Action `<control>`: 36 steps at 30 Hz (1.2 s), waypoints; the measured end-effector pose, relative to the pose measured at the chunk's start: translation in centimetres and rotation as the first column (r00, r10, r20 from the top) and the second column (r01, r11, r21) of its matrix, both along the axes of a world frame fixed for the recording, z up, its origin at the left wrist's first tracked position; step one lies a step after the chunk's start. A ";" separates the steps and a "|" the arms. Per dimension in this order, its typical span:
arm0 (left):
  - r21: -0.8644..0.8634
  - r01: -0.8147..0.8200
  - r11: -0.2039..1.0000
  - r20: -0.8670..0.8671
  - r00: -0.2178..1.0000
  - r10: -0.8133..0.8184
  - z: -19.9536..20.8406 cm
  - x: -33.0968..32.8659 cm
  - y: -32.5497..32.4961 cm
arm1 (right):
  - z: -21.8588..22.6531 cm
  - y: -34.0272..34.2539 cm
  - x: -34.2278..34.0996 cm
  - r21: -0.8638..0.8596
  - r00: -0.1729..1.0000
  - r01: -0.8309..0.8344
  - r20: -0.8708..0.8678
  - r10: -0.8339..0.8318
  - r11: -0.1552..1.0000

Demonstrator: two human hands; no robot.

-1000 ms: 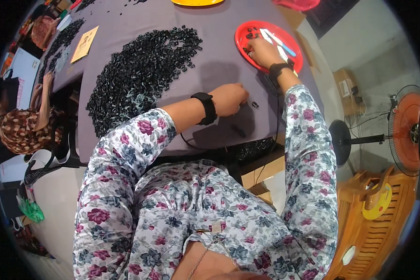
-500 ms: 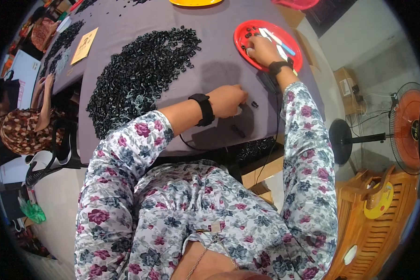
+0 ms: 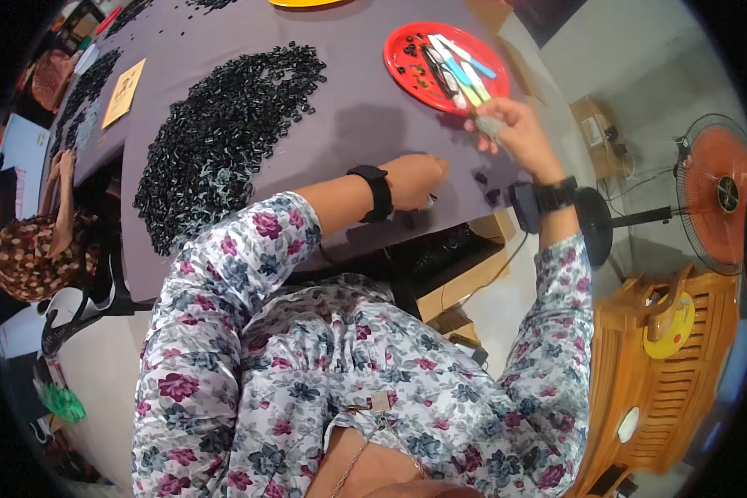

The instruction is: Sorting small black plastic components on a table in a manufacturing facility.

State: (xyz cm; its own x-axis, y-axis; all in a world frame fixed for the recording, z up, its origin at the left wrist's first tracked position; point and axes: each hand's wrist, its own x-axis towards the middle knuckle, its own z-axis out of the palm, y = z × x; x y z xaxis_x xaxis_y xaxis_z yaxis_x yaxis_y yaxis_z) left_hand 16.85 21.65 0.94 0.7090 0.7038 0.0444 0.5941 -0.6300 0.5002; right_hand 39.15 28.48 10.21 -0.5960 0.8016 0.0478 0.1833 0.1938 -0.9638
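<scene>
My left hand [image 3: 415,181] is closed over the grey-purple cloth near the front edge of the table. Its fingers are pinched together, and what they may hold is hidden. My right hand [image 3: 515,134] is just off the near rim of a red plate [image 3: 397,76], with its fingers curled in. A greyish cover [image 3: 490,126] wraps one of its fingertips; anything between them is too small to make out. White-and-blue tools [image 3: 459,70] lie on the plate beside small black rings [image 3: 410,50]. A small black piece [image 3: 481,178] lies on the cloth between my hands.
A large heap of small black parts [image 3: 224,124] covers the table to the left, near a yellow card [image 3: 124,93]. Another person [image 3: 41,249] sits at far left. A standing fan [image 3: 714,195] and wooden bench [image 3: 672,373] stand at right.
My right hand has left the plate and come back toward me, uncovering the tools and small pieces there. My left hand stays closed, shifted slightly. The view has turned a little to the right.
</scene>
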 end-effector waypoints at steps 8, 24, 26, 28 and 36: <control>-0.021 0.127 0.992 0.237 0.964 -0.119 -1.2 2.2 -1.3 | -6.5 -4.2 5.6 0.153 0.915 0.208 0.319 -0.247 0.966; -0.150 0.027 0.988 -0.022 0.999 -0.030 1.8 3.2 -5.9 | -6.6 -10.0 5.4 0.035 0.944 0.069 0.322 -0.076 0.997; -0.231 0.191 0.954 0.070 0.981 -0.179 1.1 3.8 -5.9 | -5.9 -11.0 5.7 0.033 0.930 0.056 0.361 -0.064 0.998; -0.262 0.122 0.957 0.114 0.989 -0.095 0.6 3.5 -6.0 | -5.2 -11.8 5.7 0.051 0.914 0.052 0.400 -0.068 0.997; -0.729 0.049 0.683 0.512 0.701 0.496 2.4 -1.4 -7.3 | -3.8 -14.2 -1.0 0.230 0.951 0.063 0.280 -0.128 0.971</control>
State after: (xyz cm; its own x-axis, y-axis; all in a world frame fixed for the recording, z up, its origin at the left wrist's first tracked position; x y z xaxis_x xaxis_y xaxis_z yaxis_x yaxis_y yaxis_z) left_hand 15.40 14.39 3.31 0.4999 0.8564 -0.1294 0.0296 0.1325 0.9907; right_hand 38.14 14.33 6.46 -0.5312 0.8450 0.0620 0.4773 0.3589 -0.8021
